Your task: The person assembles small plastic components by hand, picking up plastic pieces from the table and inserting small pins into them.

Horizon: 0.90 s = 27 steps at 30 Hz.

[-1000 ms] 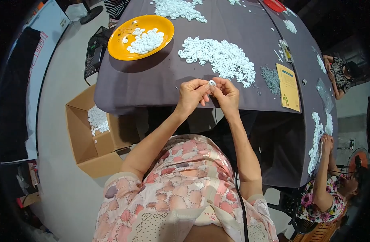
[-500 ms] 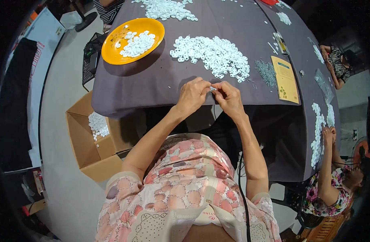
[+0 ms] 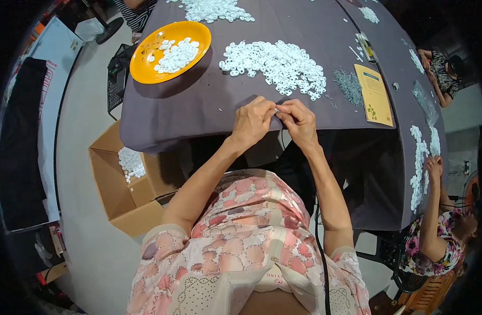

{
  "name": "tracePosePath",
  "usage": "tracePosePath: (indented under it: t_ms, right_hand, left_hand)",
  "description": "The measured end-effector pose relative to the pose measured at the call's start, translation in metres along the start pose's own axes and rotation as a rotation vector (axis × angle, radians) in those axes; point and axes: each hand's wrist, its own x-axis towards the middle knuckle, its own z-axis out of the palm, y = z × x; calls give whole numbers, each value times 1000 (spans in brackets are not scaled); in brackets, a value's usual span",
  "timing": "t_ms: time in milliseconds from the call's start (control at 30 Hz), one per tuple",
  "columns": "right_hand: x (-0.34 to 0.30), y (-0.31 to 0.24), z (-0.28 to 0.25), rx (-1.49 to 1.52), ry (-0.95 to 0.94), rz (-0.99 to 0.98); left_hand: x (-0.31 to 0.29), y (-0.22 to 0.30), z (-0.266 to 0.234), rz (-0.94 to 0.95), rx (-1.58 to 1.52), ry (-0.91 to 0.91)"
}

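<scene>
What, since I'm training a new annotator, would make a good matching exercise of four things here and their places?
Things:
1. Orange plate
2. Cardboard box
3. Yellow booklet
4. Left hand

Places:
A. Immediately left of the right hand
B. Beside the grey heap
C. On the tabletop, holding white pieces
D. Below tabletop level

Pairs: 1-C, 2-D, 3-B, 4-A

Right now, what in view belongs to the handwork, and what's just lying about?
Likely in the work:
left hand and right hand, both pinching a small piece, mostly hidden
nearest white pile
orange plate of similar white pieces
perhaps the grey pins

Seemingly lying about:
yellow booklet
clear plastic bag
</scene>
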Motion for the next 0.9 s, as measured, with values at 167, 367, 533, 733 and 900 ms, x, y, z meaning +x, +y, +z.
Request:
tracePosePath:
  t_ms: [167,367,533,733,900]
  right_hand:
    - [-3,3,3,-3,24,21]
    - [-4,8,6,-8,41,-50]
    - [-5,9,5,-45,39,-81]
    - [-6,9,5,-58,41,-99]
    - [-5,5,9,-46,92,-86]
  left_hand:
    - [0,-1,-4,-24,-70,-31]
    - [1,-3,0,-2,-47,-16]
    - [1,-3,-2,-10,-17,-19]
    - [0,-2,-2,-23,-35,-27]
    - [0,0,-2,-21,13,-41]
